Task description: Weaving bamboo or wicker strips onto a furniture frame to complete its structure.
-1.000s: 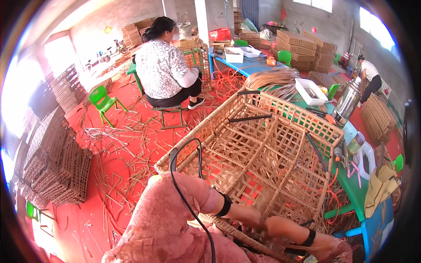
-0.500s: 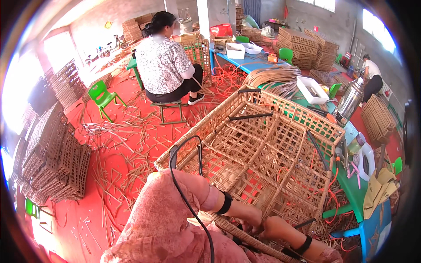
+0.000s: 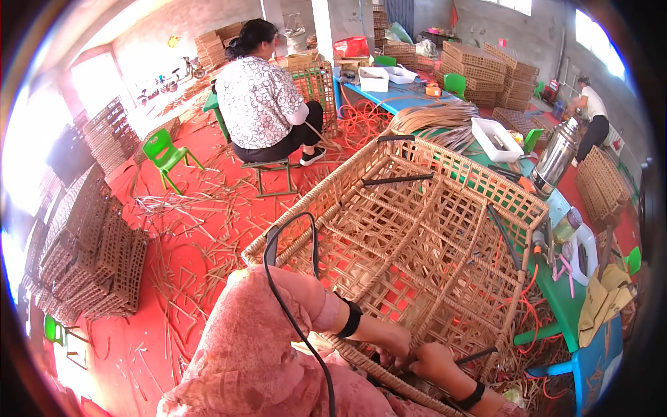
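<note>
The left hand (image 3: 394,345) and right hand (image 3: 432,361) meet, fingers curled, at the six o'clock rim of the woven basket (image 3: 479,189). Whether either grip pinches anything, I cannot tell.

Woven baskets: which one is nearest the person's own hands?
The large rectangular woven basket before the wearer: left hand and right hand are at its near rim. The stacked baskets at left and all others stand farther away.
</note>
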Action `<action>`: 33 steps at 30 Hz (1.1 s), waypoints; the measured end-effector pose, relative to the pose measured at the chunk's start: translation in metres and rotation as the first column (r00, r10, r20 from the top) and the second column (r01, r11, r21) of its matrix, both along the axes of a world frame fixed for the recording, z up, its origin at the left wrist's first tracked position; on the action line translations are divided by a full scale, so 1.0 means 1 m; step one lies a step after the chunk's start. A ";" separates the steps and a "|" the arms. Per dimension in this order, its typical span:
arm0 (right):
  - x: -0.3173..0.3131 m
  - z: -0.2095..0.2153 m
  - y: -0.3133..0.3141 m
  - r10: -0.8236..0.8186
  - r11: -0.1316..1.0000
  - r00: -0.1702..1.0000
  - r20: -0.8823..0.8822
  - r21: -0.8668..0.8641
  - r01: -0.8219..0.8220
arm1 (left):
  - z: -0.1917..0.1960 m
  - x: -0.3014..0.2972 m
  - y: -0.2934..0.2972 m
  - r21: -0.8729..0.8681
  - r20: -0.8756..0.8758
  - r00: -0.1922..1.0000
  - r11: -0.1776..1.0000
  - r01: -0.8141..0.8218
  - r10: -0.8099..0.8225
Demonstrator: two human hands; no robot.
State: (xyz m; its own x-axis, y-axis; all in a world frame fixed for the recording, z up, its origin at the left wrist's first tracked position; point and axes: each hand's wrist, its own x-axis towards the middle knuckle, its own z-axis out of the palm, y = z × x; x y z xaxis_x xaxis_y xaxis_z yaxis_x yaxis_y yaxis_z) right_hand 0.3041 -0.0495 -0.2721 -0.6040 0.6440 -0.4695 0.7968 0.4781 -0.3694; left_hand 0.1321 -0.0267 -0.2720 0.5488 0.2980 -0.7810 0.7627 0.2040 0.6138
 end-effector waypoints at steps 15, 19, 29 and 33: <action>0.000 0.005 -0.002 0.150 0.983 0.987 -0.052 0.117 -0.143 | -0.001 0.002 0.001 -0.012 -0.008 1.000 1.000 -0.015 0.015; -0.002 0.008 0.001 0.167 0.973 0.983 -0.077 0.171 -0.152 | -0.001 0.001 -0.001 -0.037 0.001 0.999 0.998 -0.050 0.050; 0.006 -0.022 -0.001 -0.022 0.968 0.964 -0.265 0.236 0.087 | -0.009 -0.001 -0.001 0.034 0.028 0.999 0.999 -0.030 0.029; 0.009 -0.032 -0.004 -0.065 0.963 0.951 -0.302 0.231 0.139 | -0.019 0.002 -0.002 0.091 0.018 1.000 0.996 0.019 -0.021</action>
State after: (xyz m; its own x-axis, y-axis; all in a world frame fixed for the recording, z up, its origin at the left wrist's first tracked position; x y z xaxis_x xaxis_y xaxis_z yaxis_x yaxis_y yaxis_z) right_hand 0.3126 -0.0532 -0.3040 -0.6145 0.7822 -0.1028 0.7226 0.5056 -0.4714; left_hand 0.1341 -0.0289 -0.2906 0.5695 0.3560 -0.7409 0.7543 0.1318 0.6432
